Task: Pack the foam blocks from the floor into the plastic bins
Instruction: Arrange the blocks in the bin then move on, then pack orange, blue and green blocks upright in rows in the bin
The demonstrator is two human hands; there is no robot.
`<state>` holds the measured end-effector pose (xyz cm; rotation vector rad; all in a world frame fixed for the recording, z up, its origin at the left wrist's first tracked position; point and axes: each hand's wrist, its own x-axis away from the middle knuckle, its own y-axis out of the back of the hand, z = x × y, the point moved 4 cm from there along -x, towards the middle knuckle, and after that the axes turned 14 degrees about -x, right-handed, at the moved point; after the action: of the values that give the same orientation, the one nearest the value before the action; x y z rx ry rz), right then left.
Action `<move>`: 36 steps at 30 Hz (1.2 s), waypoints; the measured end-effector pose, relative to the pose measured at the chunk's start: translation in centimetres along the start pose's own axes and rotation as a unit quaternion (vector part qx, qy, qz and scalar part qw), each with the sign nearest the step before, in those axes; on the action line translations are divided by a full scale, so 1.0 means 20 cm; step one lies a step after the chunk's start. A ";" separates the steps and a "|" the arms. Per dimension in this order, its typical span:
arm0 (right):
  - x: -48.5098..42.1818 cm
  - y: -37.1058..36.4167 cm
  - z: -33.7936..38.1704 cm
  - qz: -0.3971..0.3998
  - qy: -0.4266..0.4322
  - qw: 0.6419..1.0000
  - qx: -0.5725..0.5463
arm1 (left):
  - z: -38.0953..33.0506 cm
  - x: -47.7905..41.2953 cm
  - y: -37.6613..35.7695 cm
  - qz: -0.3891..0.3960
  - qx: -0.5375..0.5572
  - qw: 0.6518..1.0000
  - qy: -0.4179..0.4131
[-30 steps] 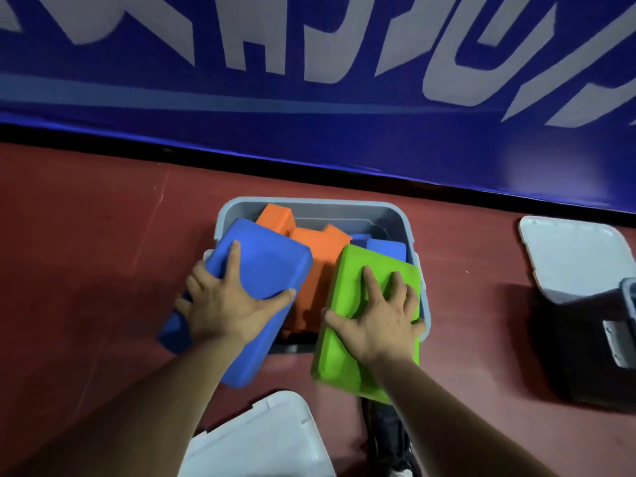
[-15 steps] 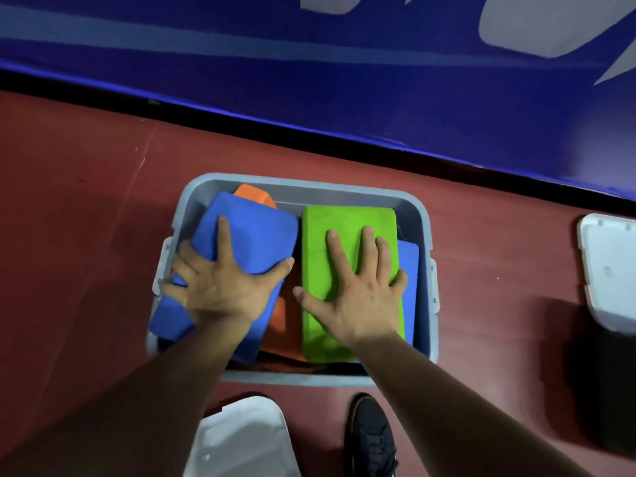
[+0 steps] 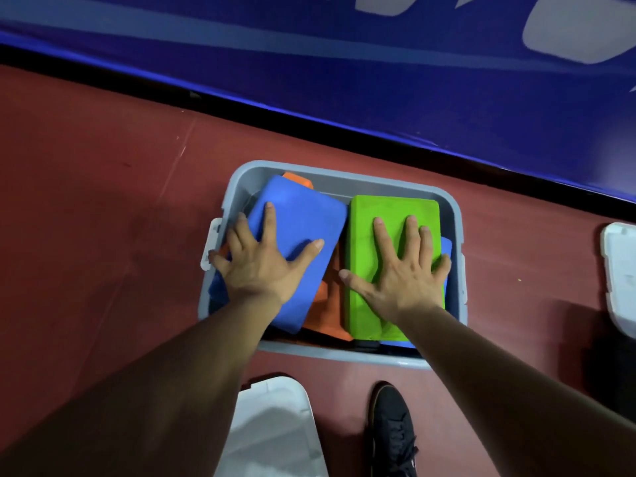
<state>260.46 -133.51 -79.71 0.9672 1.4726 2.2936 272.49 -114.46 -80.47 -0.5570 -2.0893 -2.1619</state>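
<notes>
A grey plastic bin [image 3: 347, 177] stands on the red floor below me. Inside it a blue foam block [image 3: 303, 215] lies tilted on the left, and a green foam block [image 3: 389, 208] lies flat on the right. My left hand [image 3: 261, 266] presses flat on the blue block with fingers spread, its outer fingers over the block's left edge. My right hand [image 3: 399, 270] presses flat on the green block. Orange blocks [image 3: 327, 304] show between and under them, and another blue block [image 3: 446, 247] peeks out at the right.
A white bin lid [image 3: 272, 428] lies on the floor near my feet, beside my black shoe [image 3: 392, 428]. Another white lid [image 3: 619, 273] and a dark shape sit at the right edge. A blue banner wall [image 3: 344, 63] runs behind the bin.
Both blocks went from hanging over the bin's front rim down into the bin. The blue block has sunk further inside, and both hands have stayed pressed on top.
</notes>
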 end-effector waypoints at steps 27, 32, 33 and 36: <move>1.27 -0.34 0.88 -0.032 -0.178 0.978 -0.107 | 1.11 0.36 0.29 -0.024 -0.129 0.961 -0.244; 1.36 -0.37 0.83 -0.017 -0.205 0.975 -0.086 | 1.10 0.40 0.29 -0.009 -0.128 0.953 -0.273; 1.38 -0.37 0.82 -0.018 -0.213 0.973 -0.082 | 1.10 0.40 0.29 -0.010 -0.126 0.953 -0.275; 1.38 -0.38 0.82 -0.007 -0.226 0.971 -0.076 | 1.11 0.38 0.33 -0.006 -0.121 0.953 -0.279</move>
<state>249.34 -103.79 -71.04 1.3149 1.0930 1.9634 271.80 -91.77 -71.82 -1.3188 -2.0540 -2.5045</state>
